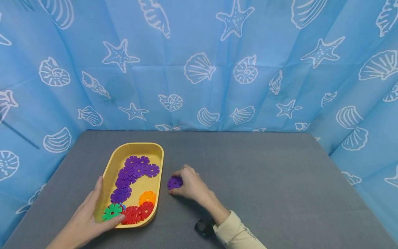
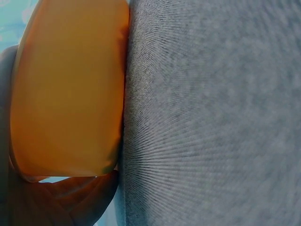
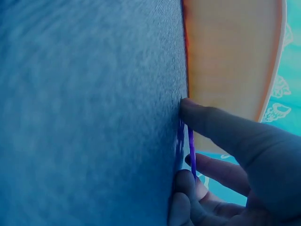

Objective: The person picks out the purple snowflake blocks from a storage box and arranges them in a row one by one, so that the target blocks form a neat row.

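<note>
In the head view a yellow tray holds notched plastic discs: overlapping purple discs, a green disc, an orange disc and red discs. A bit of blue shows beneath them. My left hand grips the tray's near left corner, thumb over the near rim and fingers along the left side. Right of the tray, my right hand pinches a purple disc low at the table. In the right wrist view its thin edge shows between thumb and fingers; a darker purple patch lies beside it.
The grey tabletop extends to the right of the tray. A blue curtain with white shells and starfish hangs behind and at the sides. A black device is strapped at the right wrist, below a cream sleeve.
</note>
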The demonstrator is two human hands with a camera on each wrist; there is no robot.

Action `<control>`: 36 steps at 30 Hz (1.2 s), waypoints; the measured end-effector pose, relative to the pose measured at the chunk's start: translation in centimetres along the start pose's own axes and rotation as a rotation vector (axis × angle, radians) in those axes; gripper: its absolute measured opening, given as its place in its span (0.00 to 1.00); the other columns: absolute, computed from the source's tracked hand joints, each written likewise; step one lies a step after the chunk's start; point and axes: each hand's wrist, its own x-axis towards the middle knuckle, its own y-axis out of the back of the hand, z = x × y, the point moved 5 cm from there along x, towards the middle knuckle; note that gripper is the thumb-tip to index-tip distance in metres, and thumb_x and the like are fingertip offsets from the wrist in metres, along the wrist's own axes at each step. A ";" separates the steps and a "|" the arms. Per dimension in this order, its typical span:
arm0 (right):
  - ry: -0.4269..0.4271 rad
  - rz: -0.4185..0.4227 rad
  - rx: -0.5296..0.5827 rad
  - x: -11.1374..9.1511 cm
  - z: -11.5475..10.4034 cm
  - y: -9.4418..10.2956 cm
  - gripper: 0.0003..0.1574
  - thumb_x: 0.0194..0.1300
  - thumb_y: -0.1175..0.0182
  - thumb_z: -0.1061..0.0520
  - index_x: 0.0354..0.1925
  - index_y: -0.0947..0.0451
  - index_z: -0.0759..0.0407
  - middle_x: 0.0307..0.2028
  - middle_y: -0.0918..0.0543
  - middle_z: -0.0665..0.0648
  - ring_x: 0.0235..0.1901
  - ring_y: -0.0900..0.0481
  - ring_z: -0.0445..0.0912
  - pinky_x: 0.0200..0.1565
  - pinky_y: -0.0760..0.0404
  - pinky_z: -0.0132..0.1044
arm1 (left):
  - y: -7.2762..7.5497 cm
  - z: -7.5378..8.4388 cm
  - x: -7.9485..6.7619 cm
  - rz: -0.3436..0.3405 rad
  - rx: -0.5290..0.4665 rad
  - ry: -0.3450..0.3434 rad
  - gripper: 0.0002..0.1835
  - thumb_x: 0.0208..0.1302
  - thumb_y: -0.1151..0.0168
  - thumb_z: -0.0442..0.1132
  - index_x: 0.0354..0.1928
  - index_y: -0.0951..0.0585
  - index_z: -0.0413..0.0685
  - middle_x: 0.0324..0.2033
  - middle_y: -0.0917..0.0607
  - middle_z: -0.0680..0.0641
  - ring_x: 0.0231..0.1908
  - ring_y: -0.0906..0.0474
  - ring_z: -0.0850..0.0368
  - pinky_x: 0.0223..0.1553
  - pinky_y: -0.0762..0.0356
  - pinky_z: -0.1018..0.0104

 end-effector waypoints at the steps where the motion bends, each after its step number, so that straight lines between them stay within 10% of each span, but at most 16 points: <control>1: -0.003 -0.001 0.000 0.0 0.0 -0.1 0.32 0.55 0.21 0.48 0.55 0.14 0.60 0.43 0.19 0.57 0.41 0.27 0.43 0.43 0.26 0.36 | 0.0 0.0 0.0 -0.001 -0.002 0.002 0.72 0.58 0.32 0.67 0.79 0.78 0.50 0.70 0.42 0.26 0.60 0.31 0.32 0.52 0.17 0.38; 26: -0.051 0.071 -0.002 -0.2 -0.3 -0.4 0.33 0.53 0.20 0.47 0.54 0.14 0.62 0.44 0.19 0.59 0.41 0.23 0.45 0.47 0.15 0.41 | -0.1 -0.1 0.2 -0.037 -0.020 0.023 0.72 0.59 0.33 0.68 0.78 0.81 0.53 0.71 0.44 0.26 0.61 0.32 0.32 0.53 0.18 0.37; 36: 0.014 0.166 0.226 -0.7 -1.9 1.3 0.30 0.60 0.25 0.51 0.59 0.16 0.58 0.47 0.18 0.60 0.50 0.19 0.53 0.49 0.15 0.41 | -0.1 -0.1 0.1 -0.016 -0.015 0.004 0.72 0.59 0.32 0.68 0.78 0.80 0.53 0.71 0.44 0.26 0.61 0.32 0.32 0.52 0.17 0.37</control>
